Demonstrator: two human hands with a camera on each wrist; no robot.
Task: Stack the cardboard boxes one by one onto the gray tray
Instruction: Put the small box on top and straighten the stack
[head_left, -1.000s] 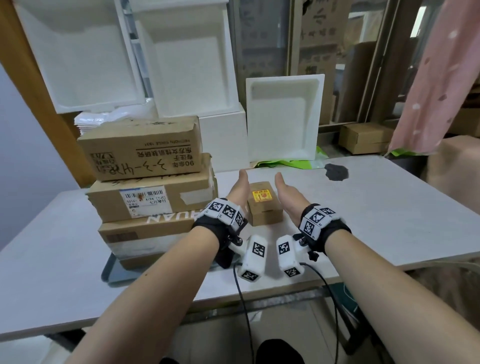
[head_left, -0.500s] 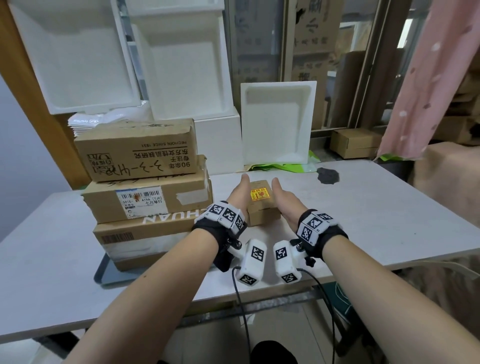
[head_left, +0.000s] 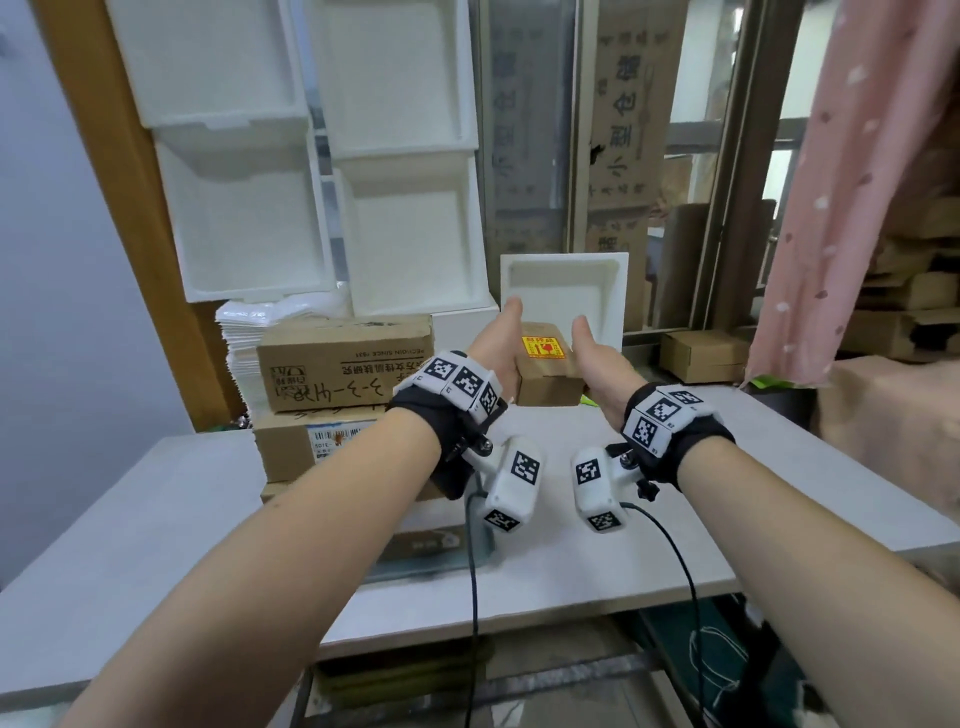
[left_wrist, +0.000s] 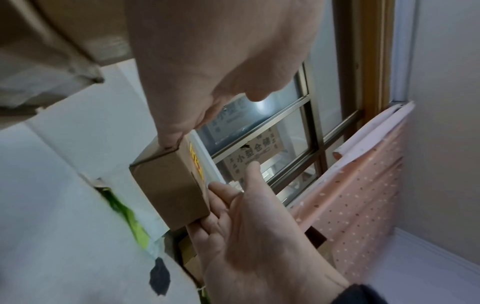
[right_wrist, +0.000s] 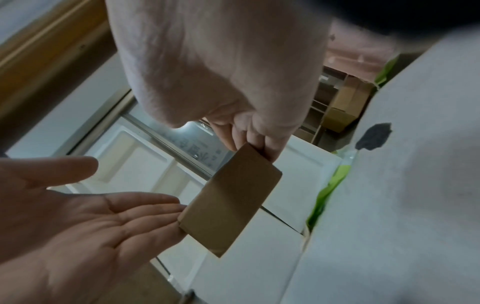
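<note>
Cardboard box (head_left: 545, 371) now lifted off table (head_left: 779, 493); both hands clamping.

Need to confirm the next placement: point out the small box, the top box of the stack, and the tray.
small box (head_left: 543, 349): head view, on its yellow sticker.
top box (head_left: 343, 366): head view, printed front face.
tray (head_left: 415, 571): head view, near rim under the stack.

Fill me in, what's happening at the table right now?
A person holds a small cardboard box with a yellow label off the table, pressed between the left hand and right hand, fingers mostly straight. Left of it, a stack of larger boxes already sits on the gray tray. The small box isn't stacked yet.
</note>
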